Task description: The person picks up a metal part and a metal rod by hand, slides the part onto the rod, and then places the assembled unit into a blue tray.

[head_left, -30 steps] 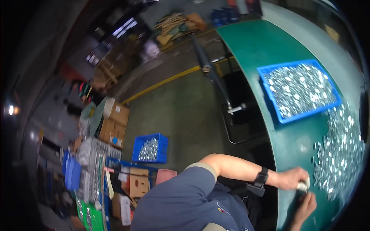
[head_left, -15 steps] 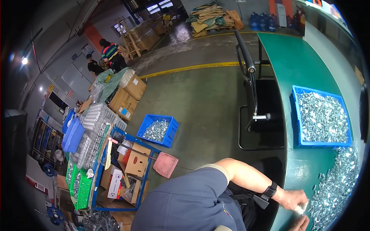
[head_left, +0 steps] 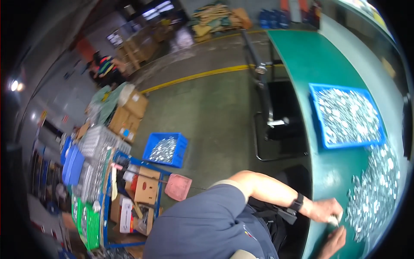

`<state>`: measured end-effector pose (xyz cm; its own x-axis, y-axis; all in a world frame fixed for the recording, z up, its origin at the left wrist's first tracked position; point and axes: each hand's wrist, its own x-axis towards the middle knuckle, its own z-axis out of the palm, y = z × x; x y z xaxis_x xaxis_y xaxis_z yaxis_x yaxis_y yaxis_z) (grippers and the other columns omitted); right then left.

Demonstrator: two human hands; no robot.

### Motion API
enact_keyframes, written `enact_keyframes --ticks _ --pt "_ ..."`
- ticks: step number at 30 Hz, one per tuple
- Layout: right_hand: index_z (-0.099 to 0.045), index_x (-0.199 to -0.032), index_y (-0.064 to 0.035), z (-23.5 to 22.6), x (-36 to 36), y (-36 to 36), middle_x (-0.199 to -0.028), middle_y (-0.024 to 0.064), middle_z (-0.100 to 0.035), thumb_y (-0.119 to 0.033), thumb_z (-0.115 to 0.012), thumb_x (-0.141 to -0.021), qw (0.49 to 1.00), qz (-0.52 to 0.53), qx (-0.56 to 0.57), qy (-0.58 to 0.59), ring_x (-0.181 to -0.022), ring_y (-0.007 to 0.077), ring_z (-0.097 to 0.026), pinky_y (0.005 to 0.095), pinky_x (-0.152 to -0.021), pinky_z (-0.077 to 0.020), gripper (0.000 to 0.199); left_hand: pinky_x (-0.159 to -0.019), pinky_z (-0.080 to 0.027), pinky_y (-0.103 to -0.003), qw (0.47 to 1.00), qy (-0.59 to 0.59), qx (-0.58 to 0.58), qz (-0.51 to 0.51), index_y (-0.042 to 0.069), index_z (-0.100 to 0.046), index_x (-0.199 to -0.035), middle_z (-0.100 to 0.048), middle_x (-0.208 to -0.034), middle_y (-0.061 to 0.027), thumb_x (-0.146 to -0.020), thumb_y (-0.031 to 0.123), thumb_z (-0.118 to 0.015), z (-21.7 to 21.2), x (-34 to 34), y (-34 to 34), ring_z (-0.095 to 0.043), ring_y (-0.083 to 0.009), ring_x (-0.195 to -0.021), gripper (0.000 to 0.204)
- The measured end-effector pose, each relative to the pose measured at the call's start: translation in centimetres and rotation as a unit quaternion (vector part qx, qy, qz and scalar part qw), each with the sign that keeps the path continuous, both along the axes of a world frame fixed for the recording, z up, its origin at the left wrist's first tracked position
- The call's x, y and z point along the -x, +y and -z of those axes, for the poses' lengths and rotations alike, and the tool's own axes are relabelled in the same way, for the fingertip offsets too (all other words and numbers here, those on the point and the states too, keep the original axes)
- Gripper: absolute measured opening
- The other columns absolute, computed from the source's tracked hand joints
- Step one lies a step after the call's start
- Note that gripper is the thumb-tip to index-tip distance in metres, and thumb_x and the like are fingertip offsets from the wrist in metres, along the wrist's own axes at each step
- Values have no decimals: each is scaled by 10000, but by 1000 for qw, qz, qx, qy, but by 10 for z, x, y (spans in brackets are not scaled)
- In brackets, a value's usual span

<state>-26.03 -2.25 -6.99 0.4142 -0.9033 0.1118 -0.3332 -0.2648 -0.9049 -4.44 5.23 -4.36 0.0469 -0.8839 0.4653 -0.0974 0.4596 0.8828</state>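
My left hand (head_left: 324, 210), with a black watch at its wrist, is closed on a small white cloth-like piece (head_left: 333, 220) above the green tabletop (head_left: 330, 175). Just nearer me, the fingers of my right hand (head_left: 335, 242) are bent together close to that white piece; whatever they hold is hidden. A loose heap of small shiny metal parts (head_left: 375, 196) spreads on the table beside both hands. Farther along stands a blue bin (head_left: 354, 146) full of similar metal pieces.
A black chair (head_left: 276, 116) stands against the table. On the floor sits another blue bin (head_left: 183, 151) with metal parts. A blue-framed cart (head_left: 129, 244) carries cartons, baskets and a pink dustpan (head_left: 178, 187). Two people (head_left: 108, 69) are far back, near stacked boxes.
The whole view has shifted, so the table and bins appear farther left and a little higher. My hands have moved slightly apart, and the white piece remains in my left hand.
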Motion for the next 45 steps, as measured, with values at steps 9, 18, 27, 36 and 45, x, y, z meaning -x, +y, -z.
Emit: enact_keyframes --ticks 9,18,27,36,45 --pt "-583 -751 -5 -50 -39 27 -644 58 -559 -103 -559 -975 995 -60 76 -22 -583 145 -517 292 -554 -408 246 -733 -528 -361 984 -134 -115 11 32 -683 -933 -681 -868 -141 -926 161 -654 -28 -34 14 -674 -284 -808 132" --pt "-615 -901 -32 -37 -24 12 -754 -9 -594 -180 -572 -1024 979 42 -93 -175 -662 56 -501 214 -601 -404 196 -640 -491 -258 929 -288 -148 -182 25 -707 -965 -677 -783 -22 -956 126 -631 -70 -130 -22 -605 -81 -690 127" --pt "-618 -912 -23 -37 -28 15 -759 -6 -597 -182 -580 -1023 975 33 -111 -189 -677 58 -512 214 -625 -420 198 -822 -541 -372 842 -486 97 -213 69 -708 -1104 -691 -1039 -115 -863 133 -740 -85 -169 -96 -674 -282 -946 251" --pt "-635 -929 -14 -36 -26 11 -765 6 -623 -162 -603 -1006 977 24 -108 -183 -694 65 -538 221 -637 -438 170 -742 -517 -364 866 -489 28 -100 55 -691 -963 -640 -880 -105 -824 74 -748 -33 -103 -103 -642 -287 -829 151" --pt "-628 -937 -15 -38 -25 14 -776 8 -624 -164 -599 -1005 975 40 -105 -191 -707 60 -528 220 -648 -433 166 -693 -541 -327 946 -323 -39 -18 39 -681 -957 -645 -896 -84 -817 -8 -749 -46 -70 -57 -663 -228 -800 163"
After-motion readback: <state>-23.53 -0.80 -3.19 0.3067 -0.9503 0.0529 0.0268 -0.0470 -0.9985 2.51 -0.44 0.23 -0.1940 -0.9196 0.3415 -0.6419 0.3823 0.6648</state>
